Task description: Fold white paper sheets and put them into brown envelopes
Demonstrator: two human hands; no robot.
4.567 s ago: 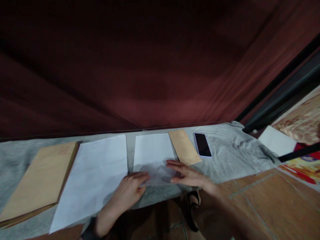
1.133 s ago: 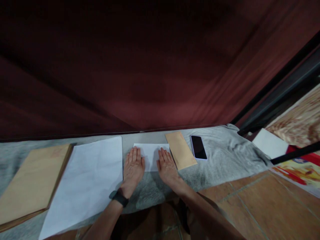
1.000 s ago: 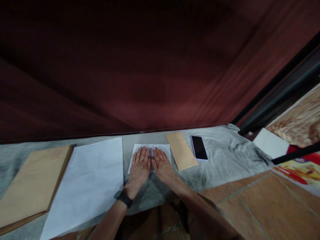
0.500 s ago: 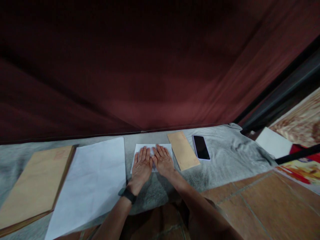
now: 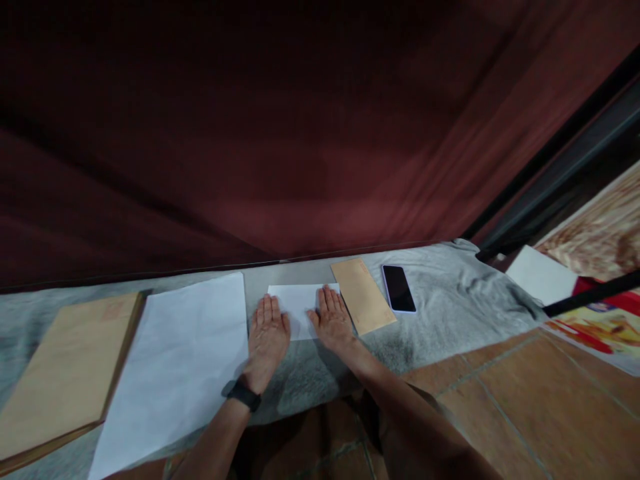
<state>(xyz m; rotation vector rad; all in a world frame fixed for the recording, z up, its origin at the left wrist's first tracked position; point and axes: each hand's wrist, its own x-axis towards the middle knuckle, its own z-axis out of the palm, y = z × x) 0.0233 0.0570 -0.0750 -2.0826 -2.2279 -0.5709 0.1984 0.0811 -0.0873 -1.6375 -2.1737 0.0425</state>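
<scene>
White folded paper (image 5: pixel 300 308) flat on grey cloth (image 5: pixel 450 313); left hand (image 5: pixel 267 333) and right hand (image 5: pixel 333 320), palms spread flat, now slid apart to its ends, crease pressed.

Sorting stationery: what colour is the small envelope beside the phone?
Tan brown, seen in the head view: small envelope, left of the phone.
</scene>
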